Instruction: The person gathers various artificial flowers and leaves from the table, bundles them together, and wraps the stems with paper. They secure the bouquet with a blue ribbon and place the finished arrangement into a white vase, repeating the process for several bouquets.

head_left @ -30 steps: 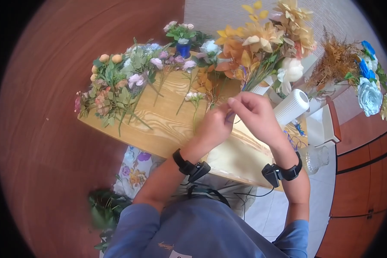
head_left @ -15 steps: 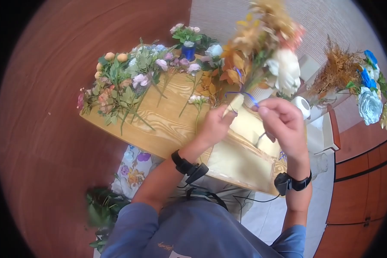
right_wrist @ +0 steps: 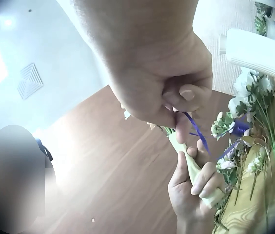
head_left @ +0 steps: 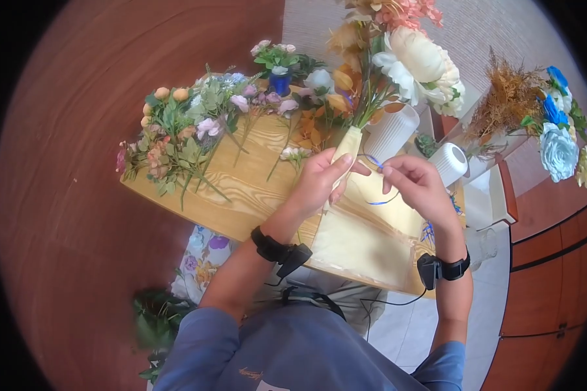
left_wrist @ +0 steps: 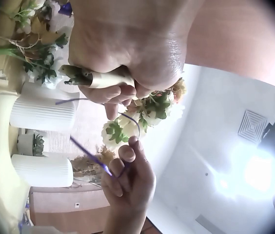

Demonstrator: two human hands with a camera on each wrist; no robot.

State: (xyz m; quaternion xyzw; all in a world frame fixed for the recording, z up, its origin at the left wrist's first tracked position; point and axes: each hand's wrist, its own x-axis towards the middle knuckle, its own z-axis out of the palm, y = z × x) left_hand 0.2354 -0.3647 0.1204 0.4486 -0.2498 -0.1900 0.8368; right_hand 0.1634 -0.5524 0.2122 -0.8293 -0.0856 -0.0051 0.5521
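Observation:
My left hand (head_left: 316, 186) grips a bouquet (head_left: 417, 58) of large white, coral and tan artificial flowers by its stems. Pale yellow paper (head_left: 347, 143) is wrapped round those stems, and their cut ends poke out below the palm in the left wrist view. Close beside the wrap, my right hand (head_left: 424, 186) pinches a thin blue-purple ribbon (left_wrist: 92, 156) between thumb and fingers. The ribbon curves through the air in a loose loop, one part passing near the left fingers. The bouquet stands upright, leaning slightly right, over the wooden table (head_left: 241, 166).
Assorted flower stems (head_left: 169, 146) lie along the table's left side, with a small blue pot (head_left: 280, 82) of flowers behind. White ribbed vases (head_left: 450, 163) are at the right. A pale paper sheet (head_left: 362, 251) covers the near edge. Blue flowers (head_left: 557, 150) rise at far right.
The hands have moved apart from their joined position. The bouquet has turned, bringing the white flowers forward, and the paper wrap has come into view. The right hand has drawn the ribbon toward the right.

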